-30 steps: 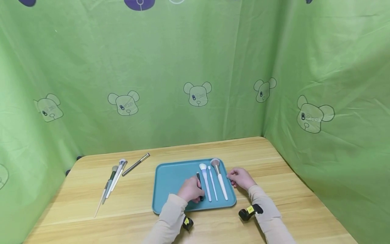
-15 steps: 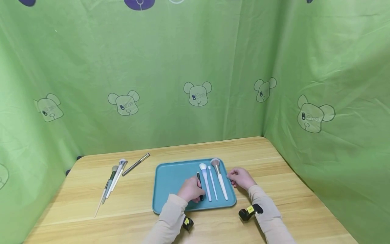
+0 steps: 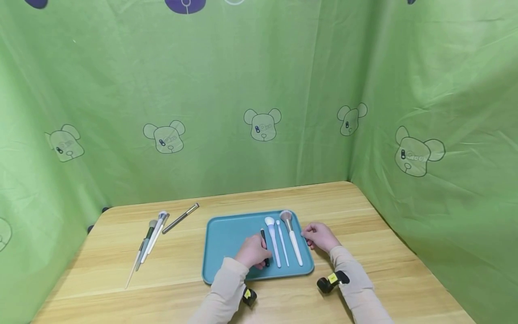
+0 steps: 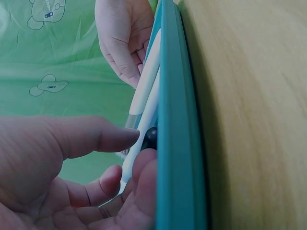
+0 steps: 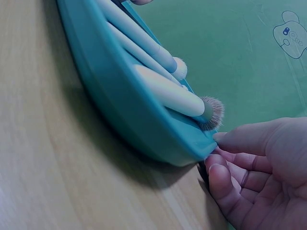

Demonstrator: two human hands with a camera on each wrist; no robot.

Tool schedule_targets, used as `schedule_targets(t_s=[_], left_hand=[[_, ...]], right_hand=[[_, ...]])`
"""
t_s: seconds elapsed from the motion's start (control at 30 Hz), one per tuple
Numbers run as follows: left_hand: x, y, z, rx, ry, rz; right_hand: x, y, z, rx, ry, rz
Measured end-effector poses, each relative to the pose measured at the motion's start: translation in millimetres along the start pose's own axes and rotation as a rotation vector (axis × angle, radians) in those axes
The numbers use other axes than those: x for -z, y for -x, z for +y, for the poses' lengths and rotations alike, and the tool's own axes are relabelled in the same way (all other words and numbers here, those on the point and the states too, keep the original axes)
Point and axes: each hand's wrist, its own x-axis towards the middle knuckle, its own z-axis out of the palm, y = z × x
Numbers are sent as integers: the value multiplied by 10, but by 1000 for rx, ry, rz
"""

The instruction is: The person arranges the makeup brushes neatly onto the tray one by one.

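Nearest: left wrist camera and right wrist camera, both on the inner side of light sleeves, presumably to keep the fingers in view.

Left hand is over the tray, toward its front. Narrow grip: thumb one side, fingers the other, round the near part of a slim black tool. Tool is within the tray rim, left of the brushes, roughly parallel. Holding it low probably gives control of its angle. Can't tell if it bears on the tray floor, or whether it's a brush or pencil.

Just beside it on the tray: white-headed brush, thin brush, big brush. Heads away, handles toward the person, gaps between; likely so bristles don't rub and handles are easy to reach.

Right hand pinches the tray's right rim near the far corner. Likely a brace against skidding.

Farther left on the wood table: loose bundle, brushes overlapping, so harder to lift singly. Gold-banded brush lies slanted beside it.

Behind: green curtain, probably a screen.
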Motion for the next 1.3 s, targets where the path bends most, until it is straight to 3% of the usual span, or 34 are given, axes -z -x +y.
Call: schedule_targets(t_s=[1.3], left_hand=[[22,17,50,-11,-1,2]], right_hand=[[3,16,-16,8,2,2]])
